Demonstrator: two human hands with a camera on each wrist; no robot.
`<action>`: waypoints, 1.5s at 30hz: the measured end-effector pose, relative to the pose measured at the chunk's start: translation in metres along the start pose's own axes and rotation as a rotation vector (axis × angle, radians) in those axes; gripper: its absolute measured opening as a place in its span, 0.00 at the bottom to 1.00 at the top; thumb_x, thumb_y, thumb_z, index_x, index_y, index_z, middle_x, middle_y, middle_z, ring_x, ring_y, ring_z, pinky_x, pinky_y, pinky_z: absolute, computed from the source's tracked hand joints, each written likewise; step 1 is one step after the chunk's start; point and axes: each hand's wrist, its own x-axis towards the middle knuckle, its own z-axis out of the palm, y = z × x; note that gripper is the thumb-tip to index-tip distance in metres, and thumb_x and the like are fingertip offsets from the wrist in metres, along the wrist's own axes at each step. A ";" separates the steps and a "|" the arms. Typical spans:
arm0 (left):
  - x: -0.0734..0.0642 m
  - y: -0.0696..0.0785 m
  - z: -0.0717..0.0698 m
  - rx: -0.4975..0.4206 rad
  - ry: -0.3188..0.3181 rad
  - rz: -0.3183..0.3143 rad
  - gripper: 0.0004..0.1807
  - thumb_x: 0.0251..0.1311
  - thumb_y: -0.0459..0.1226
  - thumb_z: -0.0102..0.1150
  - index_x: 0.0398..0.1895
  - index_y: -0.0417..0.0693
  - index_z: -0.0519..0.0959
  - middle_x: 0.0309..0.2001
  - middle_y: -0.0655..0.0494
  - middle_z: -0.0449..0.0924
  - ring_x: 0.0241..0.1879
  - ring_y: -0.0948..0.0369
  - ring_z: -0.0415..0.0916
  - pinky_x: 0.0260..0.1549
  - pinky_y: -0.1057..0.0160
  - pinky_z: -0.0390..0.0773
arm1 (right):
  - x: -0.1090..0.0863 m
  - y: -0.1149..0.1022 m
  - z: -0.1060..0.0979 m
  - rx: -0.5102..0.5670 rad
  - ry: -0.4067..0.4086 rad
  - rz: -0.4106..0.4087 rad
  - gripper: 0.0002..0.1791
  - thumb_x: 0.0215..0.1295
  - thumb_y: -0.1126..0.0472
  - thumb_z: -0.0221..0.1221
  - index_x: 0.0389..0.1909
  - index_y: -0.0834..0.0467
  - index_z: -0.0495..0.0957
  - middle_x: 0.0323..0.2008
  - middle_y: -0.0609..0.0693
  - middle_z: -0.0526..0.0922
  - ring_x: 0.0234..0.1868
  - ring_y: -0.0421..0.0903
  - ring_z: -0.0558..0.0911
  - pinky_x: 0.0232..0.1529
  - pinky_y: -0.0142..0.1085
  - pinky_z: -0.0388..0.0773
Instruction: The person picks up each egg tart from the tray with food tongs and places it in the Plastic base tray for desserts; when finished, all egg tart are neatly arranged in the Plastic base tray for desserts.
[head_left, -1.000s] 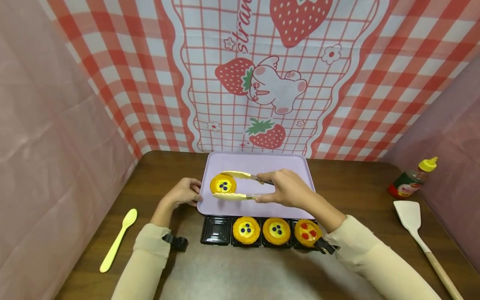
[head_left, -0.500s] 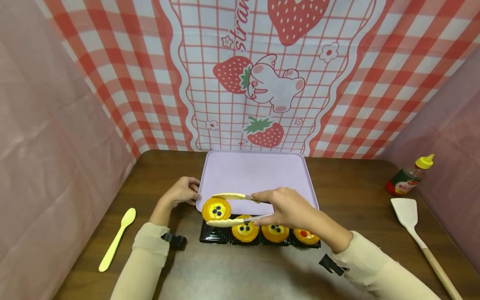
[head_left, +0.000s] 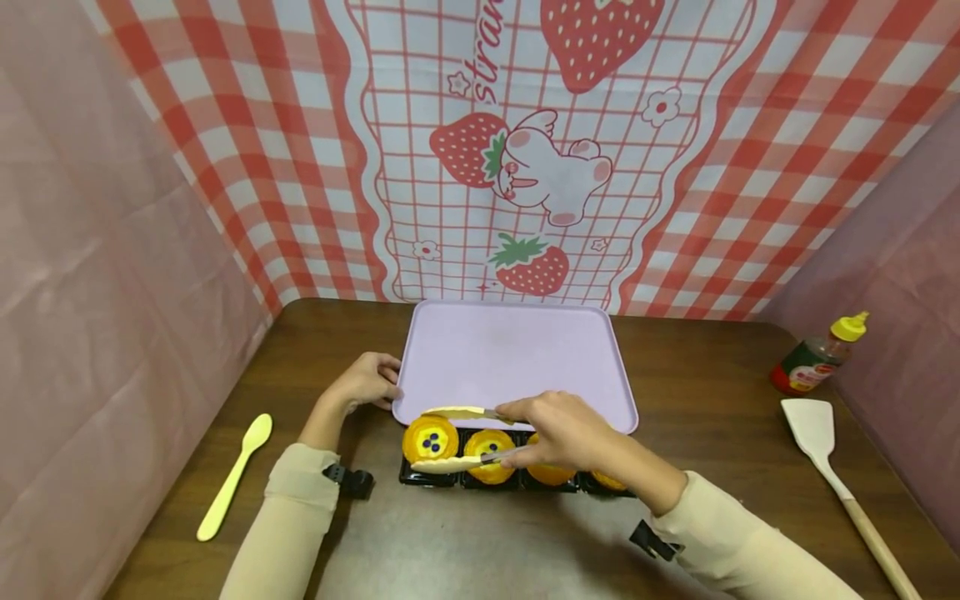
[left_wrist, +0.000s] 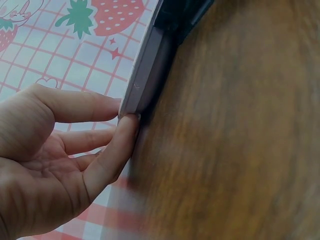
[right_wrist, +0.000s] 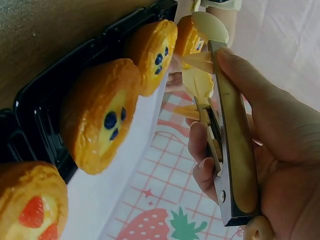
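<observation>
My right hand [head_left: 562,429] grips metal tongs [right_wrist: 232,135] with cream, scallop-shaped tips. Between the tips is an egg tart [head_left: 431,439] with blueberries on top, over the leftmost black box [head_left: 427,478]; whether it touches the box cannot be told. To its right, two more blueberry tarts [right_wrist: 102,115] and a strawberry tart [right_wrist: 37,207] sit in a row of black boxes, partly hidden in the head view by the tongs and hand. My left hand [head_left: 367,381] pinches the left rim of the lilac tray [head_left: 510,350] between thumb and finger.
A yellow spoon [head_left: 236,475] lies at the left of the wooden table [head_left: 697,375]. On the right are a white spatula [head_left: 813,433] with a wooden handle and a yellow-capped sauce bottle [head_left: 813,358]. A checked strawberry cloth [head_left: 315,167] hangs behind.
With the tongs, my right hand has carried the blueberry tart off the tray's left part, towards me, to the leftmost box. The left hand has stayed on the tray's rim.
</observation>
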 end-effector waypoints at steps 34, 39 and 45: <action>0.005 0.004 0.003 0.036 0.006 -0.011 0.31 0.51 0.21 0.64 0.60 0.23 0.67 0.39 0.38 0.74 0.30 0.53 0.77 0.28 0.55 0.87 | -0.011 0.001 -0.006 0.036 0.179 0.123 0.51 0.40 0.37 0.77 0.63 0.62 0.76 0.53 0.53 0.84 0.44 0.48 0.84 0.43 0.44 0.84; 0.002 0.003 0.002 0.041 0.014 -0.007 0.30 0.51 0.21 0.65 0.60 0.23 0.68 0.38 0.38 0.74 0.29 0.53 0.78 0.28 0.55 0.87 | -0.032 0.019 -0.026 0.076 0.330 0.223 0.50 0.41 0.39 0.77 0.63 0.63 0.76 0.43 0.50 0.86 0.26 0.40 0.74 0.23 0.33 0.74; 0.000 -0.001 0.000 0.039 0.013 -0.010 0.31 0.51 0.21 0.66 0.59 0.23 0.68 0.38 0.38 0.74 0.30 0.53 0.77 0.29 0.54 0.87 | -0.071 0.056 -0.036 0.042 0.468 0.427 0.51 0.40 0.38 0.77 0.61 0.67 0.75 0.42 0.59 0.86 0.29 0.47 0.73 0.26 0.35 0.69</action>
